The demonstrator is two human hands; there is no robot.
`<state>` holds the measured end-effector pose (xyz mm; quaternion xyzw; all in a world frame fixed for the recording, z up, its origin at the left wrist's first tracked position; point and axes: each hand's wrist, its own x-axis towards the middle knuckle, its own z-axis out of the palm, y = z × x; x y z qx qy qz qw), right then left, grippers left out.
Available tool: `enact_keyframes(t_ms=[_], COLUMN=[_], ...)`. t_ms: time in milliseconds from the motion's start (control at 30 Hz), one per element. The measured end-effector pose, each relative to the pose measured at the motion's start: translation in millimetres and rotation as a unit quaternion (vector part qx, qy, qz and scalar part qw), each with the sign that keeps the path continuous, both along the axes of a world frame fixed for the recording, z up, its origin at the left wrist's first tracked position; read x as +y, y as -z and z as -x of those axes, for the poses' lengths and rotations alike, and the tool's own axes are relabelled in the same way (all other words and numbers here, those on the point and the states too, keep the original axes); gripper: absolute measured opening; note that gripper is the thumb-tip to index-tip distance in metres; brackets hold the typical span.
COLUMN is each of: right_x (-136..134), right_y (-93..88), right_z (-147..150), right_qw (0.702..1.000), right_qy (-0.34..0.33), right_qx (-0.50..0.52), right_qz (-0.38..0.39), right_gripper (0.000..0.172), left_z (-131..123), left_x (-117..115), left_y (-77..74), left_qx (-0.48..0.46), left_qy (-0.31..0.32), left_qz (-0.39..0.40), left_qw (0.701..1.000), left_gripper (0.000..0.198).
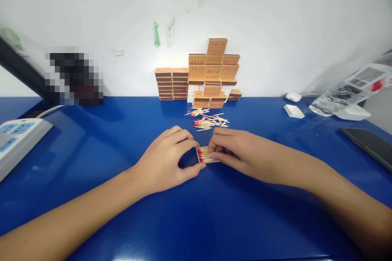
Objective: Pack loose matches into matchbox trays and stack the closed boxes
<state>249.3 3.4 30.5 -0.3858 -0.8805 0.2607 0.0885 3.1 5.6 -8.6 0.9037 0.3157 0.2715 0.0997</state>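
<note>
On the blue table (196, 212) a small open matchbox tray (206, 155) filled with red-tipped matches lies between my hands. My left hand (167, 161) curls round the tray's left end, thumb and fingertips pinching its corner. My right hand (232, 149) covers the tray's right end, fingers closed over the matches. A loose pile of matches (208, 120) lies just beyond the hands. Further back, stacks of orange matchboxes (203, 75) stand against the white wall.
A white power strip (16, 136) sits at the left edge. At the right are small white boxes (294, 111), a clear plastic bag (349, 94) and a dark phone (369, 144). A pixelated dark object (73, 75) stands at the back left.
</note>
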Motion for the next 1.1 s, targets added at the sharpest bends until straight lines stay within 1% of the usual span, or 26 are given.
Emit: enact_keyframes(t_ms=[33,100,167,233,300,367,433,567,667,800,867,933,1033,1100], right_x=[2,9,18,30,41,50,55,56,57,61,60,54,37,22], right_y=[-0.2,-0.8,0.1,3.9,10.1,16.9,22.6,28.0,30.2,32.2,30.2,24.4,11.9,5.9], right_z=[-1,-5,-13,-22,-30,-36,-40,-43,-46,-51,-51,-46,-29,-14], right_qw=[1.0,0.997,0.986,0.969,0.954,0.947,0.949,0.965,0.973,0.98,0.981,0.98,0.983,0.989], right_qy=[0.008,0.044,0.104,0.171,0.229,0.259,0.252,0.177,0.152,0.127,0.116,0.115,0.099,0.07], right_qx=[0.001,0.002,-0.002,-0.021,-0.05,-0.068,-0.069,-0.053,-0.061,-0.057,-0.056,-0.046,-0.009,0.0], right_qz=[-0.018,-0.07,-0.13,-0.174,-0.186,-0.178,-0.178,-0.189,-0.163,-0.141,-0.144,-0.155,-0.154,-0.129], right_gripper=[0.026,0.024,0.022,0.02,0.018,0.017,0.016,0.019,0.02,0.022,0.023,0.024,0.023,0.023], left_z=[0,1,1,2,2,2,2,2,2,2,2,3,2,2], left_x=[0,0,0,0,0,0,0,1,2,3,3,4,4,4], left_y=[-0.1,-0.2,0.3,1.0,1.9,2.2,1.9,1.4,2.4,3.8,4.0,3.8,3.1,2.6], left_qx=[0.0,-0.003,-0.015,-0.035,-0.042,-0.032,-0.032,-0.049,-0.036,-0.04,-0.034,-0.038,-0.03,-0.014], left_qy=[-0.001,-0.001,0.002,0.004,0.002,0.003,0.002,-0.005,-0.003,-0.005,-0.004,-0.007,-0.017,-0.022], left_qz=[0.0,0.001,-0.003,-0.01,-0.012,-0.003,0.003,0.004,0.018,0.017,0.021,0.02,0.022,0.029], left_qw=[1.0,1.0,1.0,0.999,0.999,0.999,0.999,0.999,0.999,0.999,0.999,0.999,0.999,0.999], left_gripper=[0.025,0.025,0.025,0.025,0.025,0.024,0.023,0.024,0.022,0.022,0.021,0.021,0.021,0.021])
